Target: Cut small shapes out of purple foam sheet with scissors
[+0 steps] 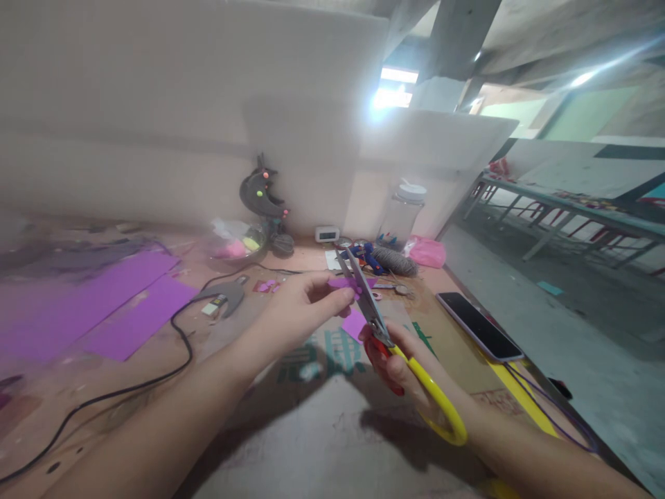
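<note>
My left hand [306, 301] pinches a small purple foam piece [347, 283] between thumb and fingers, above the table. My right hand [420, 374] grips scissors [370, 305] with red and yellow handles. The blades point up and away and close around the purple piece. Below them a larger purple scrap [355, 324] lies on the cardboard-covered table [312, 430].
Purple foam sheets [98, 312] lie at left, with a black cable [176, 326] and a glue gun [228, 294]. A phone [478, 326] rests at right near the table edge. A clear bowl [239, 244], a small clock [327, 233], a jar [405, 211] and twine [395, 261] line the back wall.
</note>
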